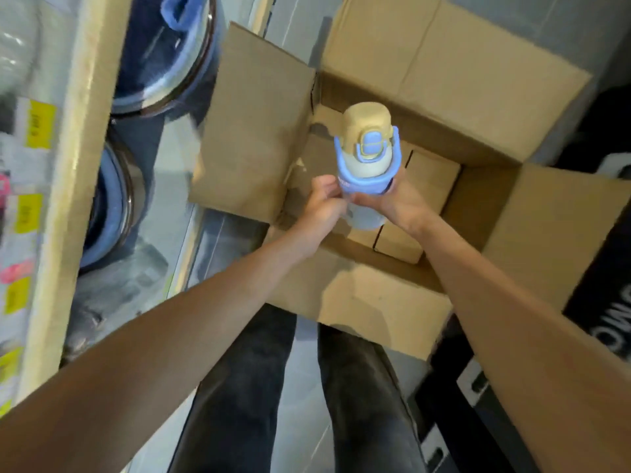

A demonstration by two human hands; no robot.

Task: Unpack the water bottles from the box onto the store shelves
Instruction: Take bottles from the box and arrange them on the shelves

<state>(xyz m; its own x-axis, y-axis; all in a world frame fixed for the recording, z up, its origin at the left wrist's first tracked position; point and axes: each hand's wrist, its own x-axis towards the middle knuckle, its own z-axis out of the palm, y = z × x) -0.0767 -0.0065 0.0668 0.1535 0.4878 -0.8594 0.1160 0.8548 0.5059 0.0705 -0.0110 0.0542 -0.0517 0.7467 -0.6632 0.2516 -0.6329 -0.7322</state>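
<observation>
Both hands, left hand (322, 203) and right hand (397, 199), fingers wrapped round blue water bottle (367, 165), upright over open box (478, 206). Lift-out step. Next, probably: carry left to shelf (68, 199).

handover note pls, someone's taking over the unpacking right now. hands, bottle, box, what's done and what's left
Left hand: gripping the water bottle from its left side.
Right hand: gripping the same bottle from the right.
Bottle: blue with a beige lid, upright, held above the open cardboard box on the floor.
Box: flaps open; small brown cartons still inside.
Shelf: on the left, yellow price tags on its edge; blue-lidded bottles lie on the level below it.
Done: this bottle is out of the box.
Left: place it on the shelf, then unpack the remaining cartons.
</observation>
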